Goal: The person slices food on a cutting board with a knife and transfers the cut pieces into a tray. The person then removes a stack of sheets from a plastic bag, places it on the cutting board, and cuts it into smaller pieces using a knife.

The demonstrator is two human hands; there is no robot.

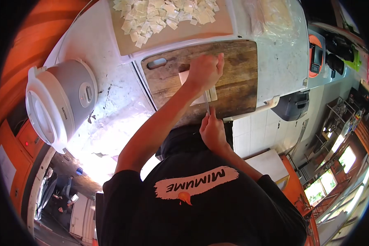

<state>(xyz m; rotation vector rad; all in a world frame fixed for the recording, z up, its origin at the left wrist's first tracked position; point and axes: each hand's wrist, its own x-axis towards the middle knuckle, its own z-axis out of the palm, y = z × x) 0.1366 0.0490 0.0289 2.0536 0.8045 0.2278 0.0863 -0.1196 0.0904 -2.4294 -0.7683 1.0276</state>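
In the head view, my right hand (pixel 213 132) is wrapped round the handle of a knife (pixel 207 105), near the front edge of a wooden cutting board (pixel 238 78). Its blade points away from me, over pale flat sheets (pixel 184 78), and runs under my left hand. My left hand (pixel 205 70) is closed above the sheets, with the thumb out to the right. What its fingers grip or press is hidden below it. A narrow pale strip (pixel 212 93) lies right of the blade.
Beyond the board, a brown tray (pixel 125 43) bears many small cut pale pieces (pixel 164 16). Clear plastic wrapping (pixel 274 20) lies at the back right. A white and grey rice cooker (pixel 65 98) stands left, and an orange-rimmed container (pixel 315 55) sits far right.
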